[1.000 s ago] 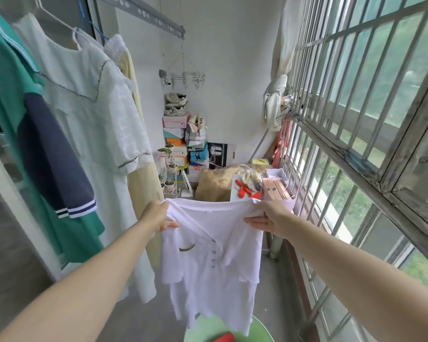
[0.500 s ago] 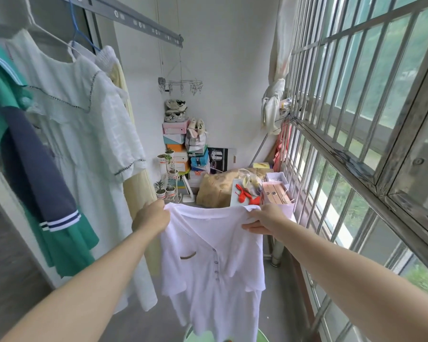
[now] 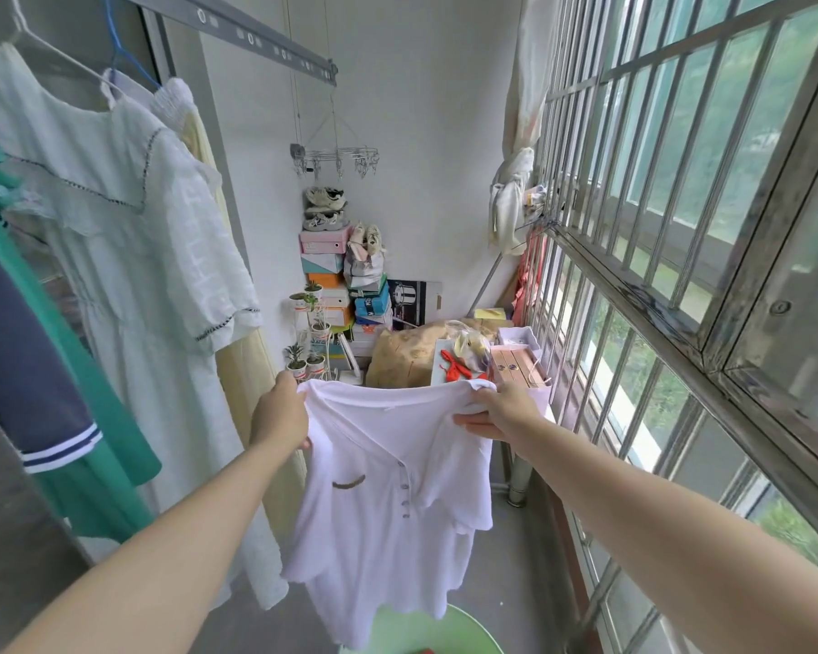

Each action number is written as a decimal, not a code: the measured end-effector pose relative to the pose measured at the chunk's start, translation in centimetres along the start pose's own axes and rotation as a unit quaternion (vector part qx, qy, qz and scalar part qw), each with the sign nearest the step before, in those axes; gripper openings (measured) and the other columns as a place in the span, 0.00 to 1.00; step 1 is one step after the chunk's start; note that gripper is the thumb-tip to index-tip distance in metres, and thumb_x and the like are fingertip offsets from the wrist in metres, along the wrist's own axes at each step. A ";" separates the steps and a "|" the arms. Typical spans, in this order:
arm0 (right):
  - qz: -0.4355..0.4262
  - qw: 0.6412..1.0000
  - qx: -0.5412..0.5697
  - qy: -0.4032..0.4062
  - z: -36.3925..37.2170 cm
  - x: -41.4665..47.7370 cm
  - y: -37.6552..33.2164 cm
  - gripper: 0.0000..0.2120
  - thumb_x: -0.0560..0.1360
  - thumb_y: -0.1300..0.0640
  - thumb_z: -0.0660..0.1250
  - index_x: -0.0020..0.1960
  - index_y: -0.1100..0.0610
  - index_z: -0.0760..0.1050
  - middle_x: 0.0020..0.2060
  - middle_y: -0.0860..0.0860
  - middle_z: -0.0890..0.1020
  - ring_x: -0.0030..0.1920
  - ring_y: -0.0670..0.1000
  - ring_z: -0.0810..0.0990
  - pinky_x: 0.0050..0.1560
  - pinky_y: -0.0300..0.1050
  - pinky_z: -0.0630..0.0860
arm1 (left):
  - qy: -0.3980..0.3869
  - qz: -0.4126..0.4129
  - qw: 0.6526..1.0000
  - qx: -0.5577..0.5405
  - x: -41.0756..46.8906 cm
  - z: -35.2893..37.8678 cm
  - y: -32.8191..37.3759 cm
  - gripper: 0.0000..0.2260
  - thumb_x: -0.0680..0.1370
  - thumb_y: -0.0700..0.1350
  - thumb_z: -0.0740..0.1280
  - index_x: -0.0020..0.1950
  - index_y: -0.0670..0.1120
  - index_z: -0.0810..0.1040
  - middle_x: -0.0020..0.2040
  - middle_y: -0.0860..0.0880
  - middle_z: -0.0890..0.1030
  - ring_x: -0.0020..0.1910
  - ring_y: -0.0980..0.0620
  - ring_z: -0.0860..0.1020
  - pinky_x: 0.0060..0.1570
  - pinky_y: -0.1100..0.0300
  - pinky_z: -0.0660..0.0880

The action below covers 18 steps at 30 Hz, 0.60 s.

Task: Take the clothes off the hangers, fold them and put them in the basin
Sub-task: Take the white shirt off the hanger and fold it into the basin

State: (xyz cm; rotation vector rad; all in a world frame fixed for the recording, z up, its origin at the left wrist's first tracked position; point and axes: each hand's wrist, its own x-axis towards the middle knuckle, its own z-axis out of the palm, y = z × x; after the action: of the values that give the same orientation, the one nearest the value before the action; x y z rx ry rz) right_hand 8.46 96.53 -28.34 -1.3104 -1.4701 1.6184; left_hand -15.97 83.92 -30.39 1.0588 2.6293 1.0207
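A white buttoned shirt (image 3: pixel 388 502) hangs in front of me, off its hanger. My left hand (image 3: pixel 279 413) grips its left shoulder and my right hand (image 3: pixel 501 413) grips its right shoulder, stretching the top edge between them. The hem dangles just above a green basin (image 3: pixel 464 627) on the floor, with something red partly visible inside it. On the left a white dress (image 3: pixel 128 257), a pale yellow garment (image 3: pixel 242 365) and a green and navy top (image 3: pixel 43 394) hang on hangers from the rail (image 3: pixel 237 33).
Barred windows (image 3: pixel 681 228) run along the right side. Stacked shoe boxes (image 3: pixel 331 285), small potted plants (image 3: pixel 303 356), a brown bundle (image 3: pixel 407 356) and boxes fill the far end of the narrow balcony. A metal clip hanger (image 3: pixel 336 155) dangles near the back wall.
Both hands have lifted the white shirt slightly, and the view has tilted, so the basin below shows again at the bottom edge. The grip on both shoulders is unchanged.
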 end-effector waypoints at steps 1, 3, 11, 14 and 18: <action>0.003 1.000 0.003 0.000 0.0 0.1 0.0 0.12 0.80 0.59 0.59 0.59 0.66 0.71 0.47 0.64 0.83 0.44 0.59 0.85 0.40 0.47 0.83 | -0.018 -0.035 0.997 -0.072 0.2 0.1 0.1 0.04 0.82 0.41 0.53 0.48 0.42 0.64 0.45 0.39 0.74 0.33 0.38 0.81 0.36 0.45 0.80; 0.008 1.000 0.018 0.000 0.1 0.1 0.0 0.13 0.80 0.58 0.59 0.60 0.66 0.71 0.47 0.63 0.83 0.44 0.59 0.85 0.41 0.47 0.83 | -0.046 -0.102 0.974 -0.196 0.3 0.3 0.4 0.05 0.82 0.41 0.54 0.54 0.41 0.66 0.51 0.38 0.73 0.34 0.37 0.82 0.37 0.42 0.81; 0.037 0.989 0.145 -0.012 0.2 -0.3 -0.5 0.05 0.79 0.64 0.58 0.53 0.60 0.71 0.50 0.62 0.80 0.54 0.61 0.81 0.52 0.49 0.79 | -0.119 -0.140 0.900 -0.396 -0.2 0.9 1.7 0.11 0.78 0.35 0.53 0.58 0.36 0.69 0.50 0.35 0.79 0.44 0.39 0.82 0.48 0.48 0.78; 0.032 0.989 0.146 -0.017 0.0 -0.3 -0.5 0.10 0.77 0.66 0.58 0.54 0.61 0.77 0.52 0.61 0.80 0.52 0.59 0.82 0.51 0.47 0.80 | -0.142 -0.119 0.895 -0.405 -0.5 1.0 1.9 0.07 0.74 0.29 0.59 0.44 0.40 0.69 0.41 0.41 0.76 0.42 0.45 0.79 0.52 0.49 0.79; 0.026 0.996 0.087 -0.006 -0.4 -0.2 -0.3 0.09 0.79 0.57 0.62 0.57 0.61 0.70 0.52 0.62 0.81 0.47 0.60 0.83 0.46 0.49 0.82 | -0.162 -0.057 0.937 -0.303 -0.3 1.6 1.0 0.13 0.67 0.23 0.62 0.40 0.40 0.75 0.40 0.44 0.76 0.41 0.47 0.75 0.43 0.58 0.78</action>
State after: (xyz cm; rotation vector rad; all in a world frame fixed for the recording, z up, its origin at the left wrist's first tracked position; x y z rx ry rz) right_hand 8.87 96.57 -27.94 -1.2531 -1.2794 1.7474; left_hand -14.59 85.10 -31.00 0.8222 1.8951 1.3640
